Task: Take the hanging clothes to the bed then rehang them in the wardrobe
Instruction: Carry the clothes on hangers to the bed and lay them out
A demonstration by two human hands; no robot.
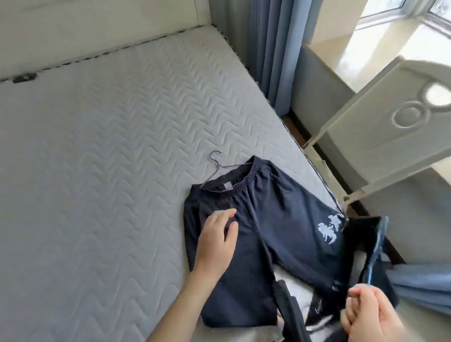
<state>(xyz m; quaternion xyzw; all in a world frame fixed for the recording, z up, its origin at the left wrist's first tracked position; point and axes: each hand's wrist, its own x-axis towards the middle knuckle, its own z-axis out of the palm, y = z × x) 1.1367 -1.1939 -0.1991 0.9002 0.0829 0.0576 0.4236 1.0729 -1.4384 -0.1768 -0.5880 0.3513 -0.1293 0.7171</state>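
Two dark garments and two hangers are showing. The trousers (271, 207) are lying flat on the bed (103, 149), close to its right edge, waistband pointing away and one leg reaching that edge. A purple hanger (216, 166) is lying at the waistband, its hook sticking out onto the bare mattress. The left hand (216, 242) is resting on the trousers below the waistband, fingers relaxed and spread, gripping nothing. The right hand (372, 316), at the lower right, is curling its fingers round the end of a blue hanger (375, 250), which is carrying the second dark garment (359, 232) just past the bed's right edge. One white cloth (297, 286) is peeking out from under the trouser legs near the front edge. The mattress is lying bare to the left of the trousers and beyond them. To the right, a narrow gap is running between the bed and a white door (397, 139), with a blue curtain (273, 41) hanging at the far corner.
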